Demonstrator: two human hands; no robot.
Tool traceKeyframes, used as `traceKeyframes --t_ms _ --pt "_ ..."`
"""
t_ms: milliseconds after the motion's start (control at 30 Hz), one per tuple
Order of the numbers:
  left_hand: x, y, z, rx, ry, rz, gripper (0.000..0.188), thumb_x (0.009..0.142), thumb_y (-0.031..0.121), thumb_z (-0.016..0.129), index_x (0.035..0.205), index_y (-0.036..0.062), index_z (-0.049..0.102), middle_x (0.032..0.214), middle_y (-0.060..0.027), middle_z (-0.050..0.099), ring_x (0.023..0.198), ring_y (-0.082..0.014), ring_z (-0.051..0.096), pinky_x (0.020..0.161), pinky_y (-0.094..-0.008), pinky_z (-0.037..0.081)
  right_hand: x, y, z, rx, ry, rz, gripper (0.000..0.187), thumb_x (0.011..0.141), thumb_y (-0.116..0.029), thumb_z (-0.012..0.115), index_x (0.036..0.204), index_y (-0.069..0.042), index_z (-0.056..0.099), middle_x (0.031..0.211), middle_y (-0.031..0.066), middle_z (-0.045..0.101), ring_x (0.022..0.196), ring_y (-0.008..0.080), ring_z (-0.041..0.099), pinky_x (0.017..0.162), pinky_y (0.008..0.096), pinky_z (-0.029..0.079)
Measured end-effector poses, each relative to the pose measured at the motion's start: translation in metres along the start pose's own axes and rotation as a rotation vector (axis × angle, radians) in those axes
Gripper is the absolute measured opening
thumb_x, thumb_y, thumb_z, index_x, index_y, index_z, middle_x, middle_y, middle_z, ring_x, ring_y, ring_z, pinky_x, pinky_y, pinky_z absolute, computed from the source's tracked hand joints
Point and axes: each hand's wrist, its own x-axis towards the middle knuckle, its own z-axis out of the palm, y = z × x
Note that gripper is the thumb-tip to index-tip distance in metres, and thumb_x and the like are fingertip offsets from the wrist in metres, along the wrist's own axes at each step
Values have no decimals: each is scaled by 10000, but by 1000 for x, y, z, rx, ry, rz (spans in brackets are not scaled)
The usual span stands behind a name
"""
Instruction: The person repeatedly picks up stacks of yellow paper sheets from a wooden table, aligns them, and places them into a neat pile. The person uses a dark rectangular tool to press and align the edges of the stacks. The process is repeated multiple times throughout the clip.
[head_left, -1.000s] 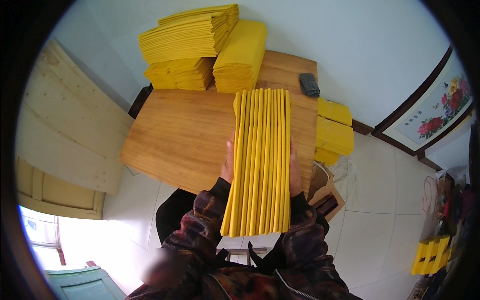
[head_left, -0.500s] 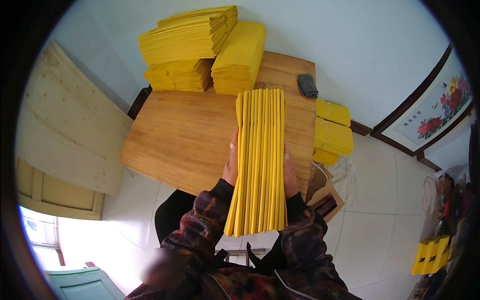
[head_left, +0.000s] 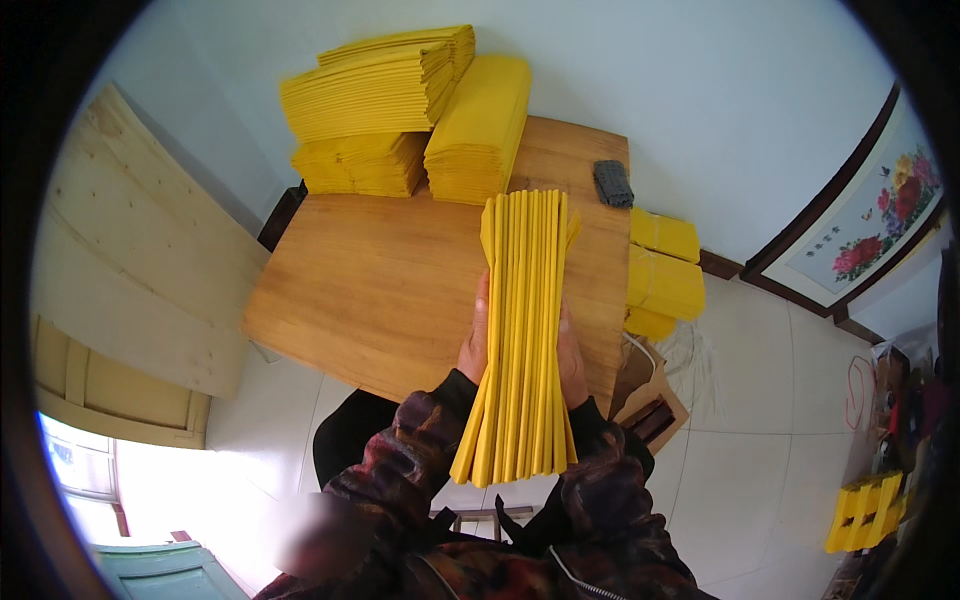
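Between my two hands stands a bundle of folded yellow sheets (head_left: 525, 340), folded edges facing up, its long side running away from me over the front of the wooden table (head_left: 360, 270). My left hand (head_left: 475, 330) presses its left side and my right hand (head_left: 571, 360) its right side; most fingers are hidden behind the sheets. The bundle is squeezed narrow in the middle, and its outer sheets flare at both ends. Whether its underside touches the table cannot be seen.
Stacks of yellow folded sheets (head_left: 365, 95) rise at the table's back left. A dark grey object (head_left: 612, 184) lies near the back right corner. Tied yellow bundles (head_left: 665, 280) stand beyond the right edge, above a cardboard box (head_left: 655, 400). A wooden board (head_left: 140, 240) leans at left.
My hands have pressed the bundle narrower in the middle, so its outer sheets now splay at the ends. It sits slightly lower in view, as does the table.
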Motion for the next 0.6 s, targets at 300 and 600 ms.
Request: traceKeyframes --t_ms 300,600 --pt "-26 33 27 -308 -104 -7 513 979 383 287 1391 79 259 1341 -99 389 1200 -201 419 993 -306 370 5 -41 10 -447 -33 -13 643 956 -408 317 1378 62 199 1430 260 191 1342 353 179 1084 383 153" --pt "-42 32 6 -339 12 15 490 979 358 312 1374 69 283 1317 -99 410 1174 -193 439 979 -304 383 24 -25 27 -755 -152 75 699 925 -501 354 1344 54 289 1383 318 232 1307 404 224 1071 418 194"
